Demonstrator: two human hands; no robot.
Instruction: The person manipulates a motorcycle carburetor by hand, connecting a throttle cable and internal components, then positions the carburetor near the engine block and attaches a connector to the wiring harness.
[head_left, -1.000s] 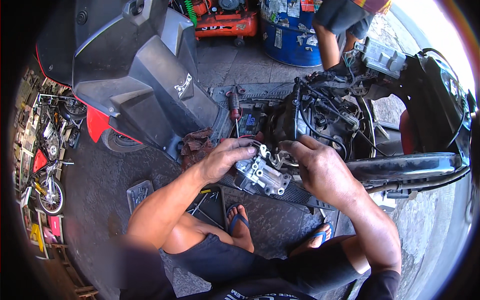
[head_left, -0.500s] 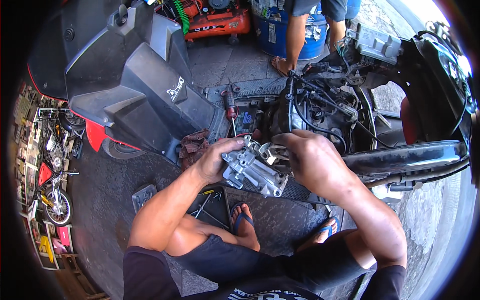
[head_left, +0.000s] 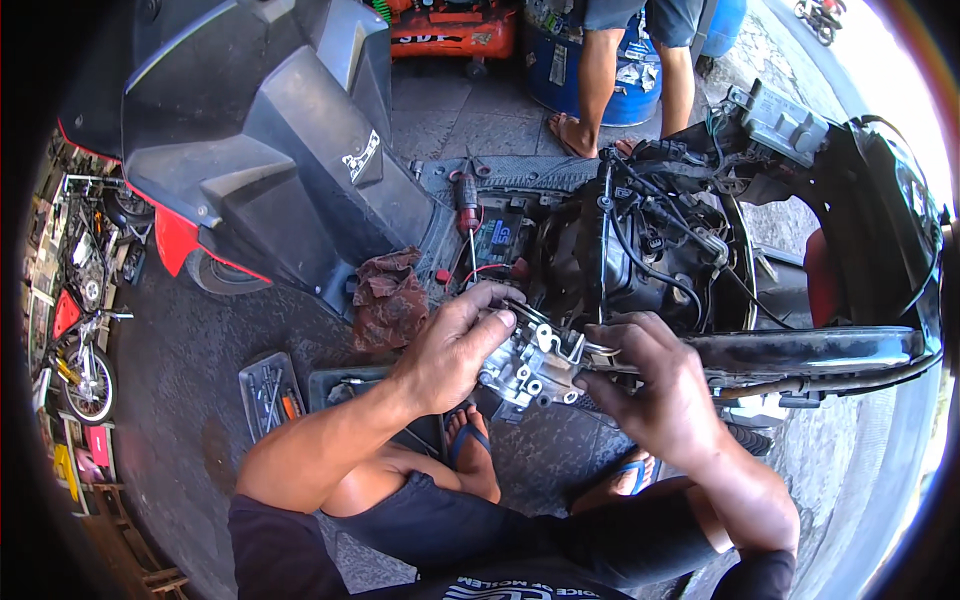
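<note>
A silver cast-metal part with bolt bosses, much like a throttle body, is held up over the scooter's footboard. My left hand is closed round its left end, the thumb pressed on top. At the opposite end my right hand grips it, fingertips at the metal bracket and thumb beneath. Just beyond my hands, a screwdriver with a red and dark handle stands in the footboard opening beside the battery. My fingers hide part of the metal piece.
The scooter's bare frame and engine bay lie right, its front fairing left. A brown rag hangs at the footboard's edge. A tool tray sits on the floor. Another person's legs stand beyond, by a blue drum.
The metal part has been turned in my hands, so another face with round bosses shows. My left hand has shifted its hold further over the top. The view has moved slightly.
</note>
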